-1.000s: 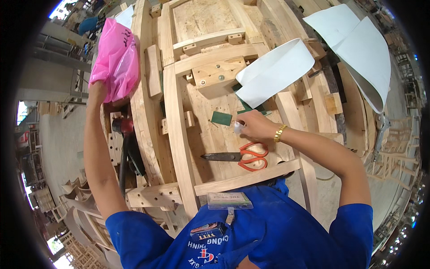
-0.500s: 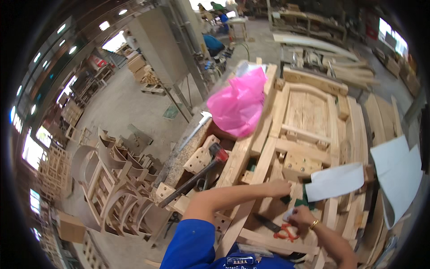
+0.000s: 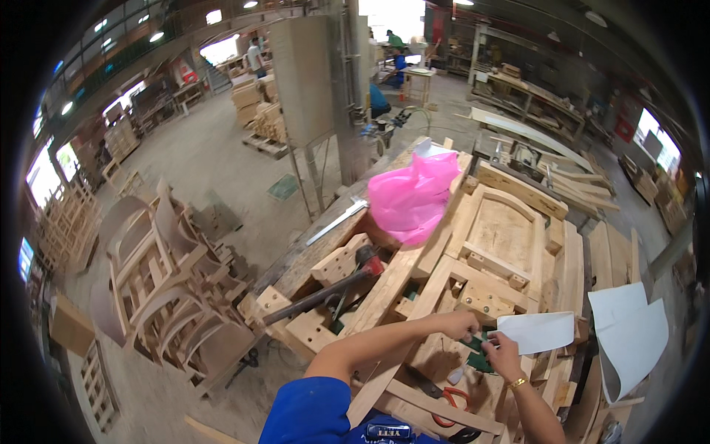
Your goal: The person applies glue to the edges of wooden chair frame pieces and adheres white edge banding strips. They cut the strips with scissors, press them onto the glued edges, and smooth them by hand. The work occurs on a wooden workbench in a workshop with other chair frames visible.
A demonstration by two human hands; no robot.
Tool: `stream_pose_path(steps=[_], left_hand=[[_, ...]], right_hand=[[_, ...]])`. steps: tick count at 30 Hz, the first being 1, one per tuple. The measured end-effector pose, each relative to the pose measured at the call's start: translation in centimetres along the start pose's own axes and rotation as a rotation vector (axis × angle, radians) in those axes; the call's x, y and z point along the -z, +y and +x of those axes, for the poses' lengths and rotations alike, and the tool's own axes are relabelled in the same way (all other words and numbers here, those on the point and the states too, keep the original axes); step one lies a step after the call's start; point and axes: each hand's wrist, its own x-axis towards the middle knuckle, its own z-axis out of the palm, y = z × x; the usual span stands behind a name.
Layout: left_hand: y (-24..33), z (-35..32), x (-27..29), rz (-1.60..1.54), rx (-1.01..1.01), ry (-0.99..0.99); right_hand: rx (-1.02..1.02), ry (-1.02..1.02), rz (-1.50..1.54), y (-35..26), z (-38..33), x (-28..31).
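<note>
A big woodworking hall opens out behind, with a concrete floor (image 3: 200, 159), a tall grey column (image 3: 314, 81) in the middle and people at benches far off by the bright doorway. To the left, curved wooden chair frames (image 3: 159, 281) stand stacked on the floor. Nearer, the surface (image 3: 414, 281) is a heavy wooden jig of beams and blocks, and a framed wooden panel (image 3: 503, 233) lies on its far right part. A pink plastic bag (image 3: 410, 196) sits bunched on the far end of the jig, and a long dark bar with a red end (image 3: 322, 292) lies slanting across the blocks on the left.

The person leans in from the near edge, blue sleeve at the shoulder. The left hand (image 3: 458, 324) comes across on a nearly straight forearm, knuckles up, its fingers curled in a loose fist; whether it holds anything I cannot tell. Just right of it the right hand (image 3: 503, 355), with a gold bracelet at the wrist, rises from the near edge with the forearm upright, and its fingers pinch the near left corner of a white sheet (image 3: 538, 331) that juts out to the right, raised above the jig. A small green piece (image 3: 477, 354) lies on the wood between the two hands. Red-handled scissors (image 3: 447, 403) lie nearer, beside the right forearm. Two larger white curled sheets (image 3: 629, 340) rest at the right edge of the surface.
</note>
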Motion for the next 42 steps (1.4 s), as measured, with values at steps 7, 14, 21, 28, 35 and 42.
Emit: stream_pose_path(steps=[7,14,21,28,35,42], left_hand=[[6.4,-2.1,2.7,-0.599,-0.013,0.155],[14.7,-4.2,2.1,-0.912,-0.547,0.364],[15.9,-7.2,2.6,-0.783,-0.455,0.539],[13.5,-5.9,2.8,-0.551,-0.077,0.496],[9.6,-0.1,3.9,-0.156,0.036,0.516],[0.7,9.9,6.3,0.379,0.055,0.354]], right_hand=[[-0.014,0.076,0.449,-4.6,-0.1,5.1],[0.017,0.101,1.044,-7.1,0.1,8.2],[0.247,0.135,0.557,-13.6,-3.0,10.9],[0.216,0.042,-0.032,-13.8,-2.5,11.7],[0.194,0.38,-0.256,-5.1,0.8,18.1],[0.031,0.463,-0.555,2.8,9.9,20.8]])
